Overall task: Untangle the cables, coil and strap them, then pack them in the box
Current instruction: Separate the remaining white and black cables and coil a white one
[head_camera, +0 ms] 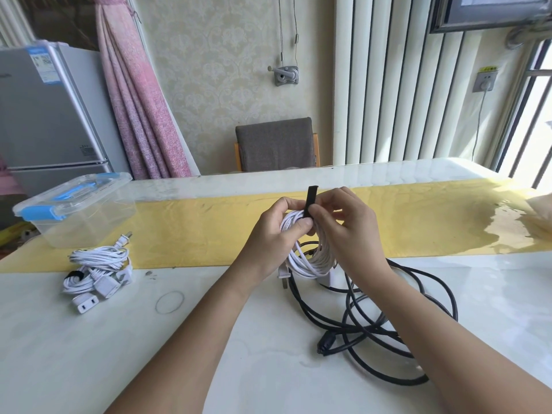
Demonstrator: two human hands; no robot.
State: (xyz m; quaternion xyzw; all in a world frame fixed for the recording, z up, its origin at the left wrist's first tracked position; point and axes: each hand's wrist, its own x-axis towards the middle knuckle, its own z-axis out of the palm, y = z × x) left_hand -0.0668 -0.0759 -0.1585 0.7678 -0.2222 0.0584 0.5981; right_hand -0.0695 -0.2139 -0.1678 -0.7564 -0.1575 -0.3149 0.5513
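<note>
White coil (307, 261) is held upright over the table (239, 354), mid-scene, just near of the yellow runner (209, 228). Its loop hangs down from the hands w/ the plug ends at or just above the tabletop; can't tell if they touch. Left grip (274, 231) is curled round the top of the loop, thumb pressed across the bunched strands. Right grip (349, 231) pinches the black strap (310, 198) low down, fingertips closed on it, right beside the left thumb. What matters: the strap's free tail stands nearly vertical, poking up above both grips. So its long axis runs crosswise to the strands at the coil's top, and the tail is on the far/up side of the bundle. The next move prob. needs that tail brought over and down round the strands, then pressed onto itself. Right grip is the one on the strap, so it's better placed to wrap, while left pins the turns together. Risk as I read it: ease the left thumb and the turns may spring loose. Black cable (388, 327) lies loose and looped on the table, near right, partly under the right forearm, not yet coiled. A strapped white bundle (95, 264) sits at left, near the clear box (89, 222), lid on.
</note>
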